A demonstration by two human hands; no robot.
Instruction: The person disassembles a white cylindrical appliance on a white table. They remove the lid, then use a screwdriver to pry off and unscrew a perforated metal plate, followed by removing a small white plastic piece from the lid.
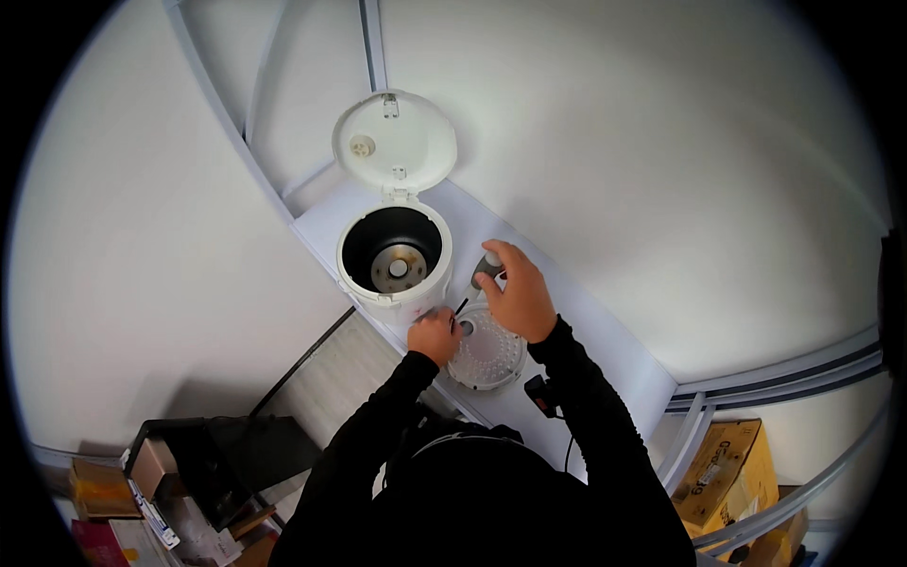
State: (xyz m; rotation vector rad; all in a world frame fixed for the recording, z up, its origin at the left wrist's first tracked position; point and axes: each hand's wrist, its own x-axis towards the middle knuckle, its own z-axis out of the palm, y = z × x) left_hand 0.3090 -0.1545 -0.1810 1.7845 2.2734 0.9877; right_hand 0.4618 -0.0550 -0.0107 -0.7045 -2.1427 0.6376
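A screwdriver (483,274) with a grey handle is gripped in my right hand (521,295), its dark shaft slanting down toward my left hand. My left hand (435,336) is closed beside the screwdriver's tip, at the left edge of a round whitish disc (493,354) covered in small bumps or holes. What its fingers hold is hidden. Just beyond both hands stands a white rice cooker (402,307), its lid (416,142) raised. The cooker has a dark interior, with a metal heating plate (383,274) at the bottom.
All of this rests on a narrow white table (605,350). A small black device (542,395) with a cable lies by my right forearm. Cardboard boxes (723,472) stand low at the right; a black bin (194,472) and more boxes sit at the lower left.
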